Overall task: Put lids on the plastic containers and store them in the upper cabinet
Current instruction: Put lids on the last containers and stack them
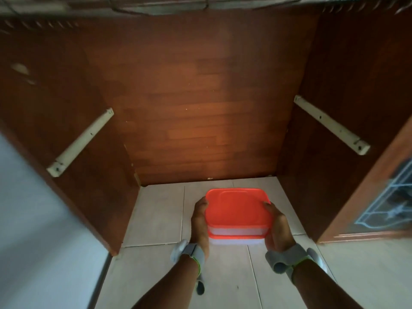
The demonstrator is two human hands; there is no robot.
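Observation:
Two clear plastic containers with orange lids sit stacked one on the other, the upper one (238, 208) on the lower one (236, 239). My left hand (200, 221) grips the stack's left side and my right hand (276, 226) grips its right side. The stack is at the front of the open wooden cabinet's (200, 108) white tiled floor (160, 210). I cannot tell whether the stack rests on the tiles or hovers just above them. Both wrists wear grey straps.
The cabinet's brown side walls carry white shelf rails, one on the left (80, 142) and one on the right (330, 124). An open door with patterned glass (388, 204) stands at the right. A wire rack (156, 5) runs along the top.

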